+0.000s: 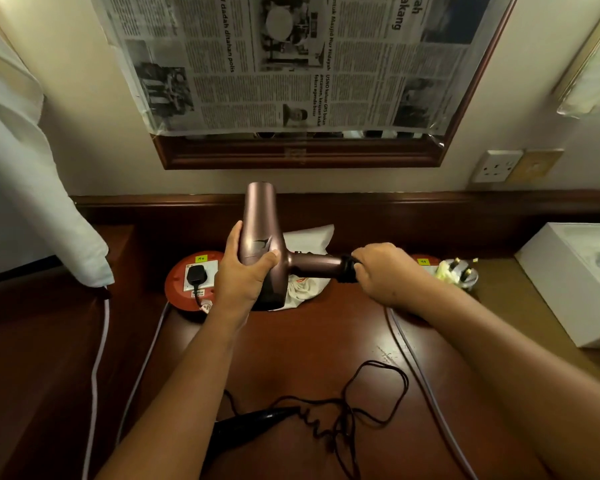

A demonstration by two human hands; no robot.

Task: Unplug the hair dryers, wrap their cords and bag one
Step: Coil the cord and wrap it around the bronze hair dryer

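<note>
A dark red-brown polished wooden counter (291, 341) runs along a cream wall, under a wood-framed mirror covered with taped newspaper sheets (291, 64). Above the counter, the 2 hands hold a metallic rose-pink hair dryer (260, 237) with its barrel pointing toward the wall. The left hand (243, 275) grips the barrel, thumb across its near side. The right hand (385, 271) is curled round the end of the handle, where a black cord bundle (347, 270) seems to be wound, though the fingers hide most of it. Beneath the dryer lies a white cloth drawstring bag (309, 237). On the left, a round red extension socket reel (187, 285) carries a black plug (194, 273). Near the front edge lies a black hair dryer (250, 422) with its loose, tangled black cord (361, 407). A white 3-pin plug (459, 271) rests just right of the right hand.
</note>
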